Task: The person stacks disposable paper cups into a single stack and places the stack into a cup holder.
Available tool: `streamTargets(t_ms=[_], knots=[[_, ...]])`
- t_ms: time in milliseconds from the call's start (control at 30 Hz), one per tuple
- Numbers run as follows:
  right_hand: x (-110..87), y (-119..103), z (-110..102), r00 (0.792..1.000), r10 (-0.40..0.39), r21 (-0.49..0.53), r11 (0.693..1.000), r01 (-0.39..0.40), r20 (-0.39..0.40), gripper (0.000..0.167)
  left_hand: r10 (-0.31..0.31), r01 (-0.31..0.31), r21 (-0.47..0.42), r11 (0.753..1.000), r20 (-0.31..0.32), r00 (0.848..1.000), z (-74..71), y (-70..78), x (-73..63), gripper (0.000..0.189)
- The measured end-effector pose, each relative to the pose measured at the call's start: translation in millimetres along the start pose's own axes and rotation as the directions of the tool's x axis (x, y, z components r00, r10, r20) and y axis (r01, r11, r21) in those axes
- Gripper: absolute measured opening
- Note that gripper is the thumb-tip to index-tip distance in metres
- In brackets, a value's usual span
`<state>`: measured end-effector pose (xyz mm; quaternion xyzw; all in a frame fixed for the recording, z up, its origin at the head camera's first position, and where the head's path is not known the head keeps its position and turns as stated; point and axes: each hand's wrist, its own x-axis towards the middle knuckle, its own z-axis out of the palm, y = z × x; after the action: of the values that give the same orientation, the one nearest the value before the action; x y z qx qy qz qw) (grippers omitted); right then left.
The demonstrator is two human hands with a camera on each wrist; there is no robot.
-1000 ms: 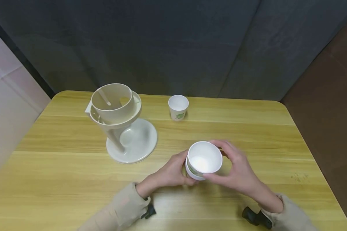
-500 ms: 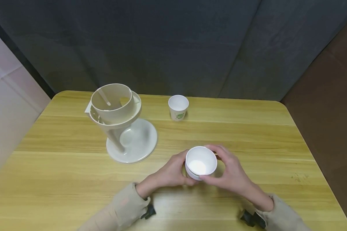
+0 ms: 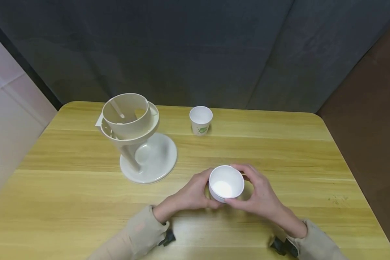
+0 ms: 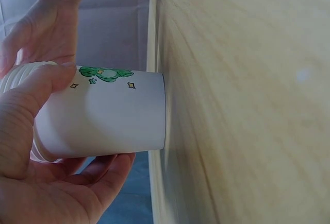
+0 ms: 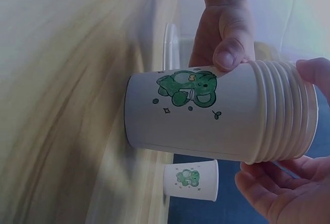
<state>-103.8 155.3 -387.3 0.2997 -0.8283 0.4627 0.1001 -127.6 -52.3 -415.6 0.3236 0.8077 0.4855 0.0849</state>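
Note:
A stack of nested white paper cups (image 3: 225,180) stands upright on the table, close to its front. A green cartoon animal is printed on the lowest cup's side in the right wrist view. My left hand (image 3: 195,193) grips that cup's body from the left, thumb and fingers curled round it. With my right hand (image 3: 261,189) I hold the rims at the top, thumb in front and fingers behind. Several rims lie close together in the right wrist view. Behind the stack, a single paper cup (image 3: 200,122) with the same green print sits apart, mouth up.
At the left of the wooden table (image 3: 279,144) is a cream plastic stand (image 3: 128,139) with a round base (image 3: 159,169), a slanting post and an open cylinder in its upper ring. A dark curtain (image 3: 182,54) hangs behind the table's back edge.
My right hand has lowered the top cup down and slightly left into the stack, where its printed side no longer shows. Over the last half second both hands have stayed almost still.

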Motion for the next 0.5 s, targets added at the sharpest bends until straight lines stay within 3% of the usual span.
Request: streamTargets(t_ms=[267,500], knots=[[-0.1,4,-3,0.999,-0.026,0.051,0.998,0.025,0.025,0.076,0.007,-0.007,-0.005,1.0,-0.001,1.0,-0.2,0.2,0.4,0.073],[8.4,12,-11,1.0,0.024,0.118,0.993,-0.022,-0.018,0.051,-0.017,0.017,-0.01,1.0,-0.002,1.0,0.1,0.7,0.4,0.076]])
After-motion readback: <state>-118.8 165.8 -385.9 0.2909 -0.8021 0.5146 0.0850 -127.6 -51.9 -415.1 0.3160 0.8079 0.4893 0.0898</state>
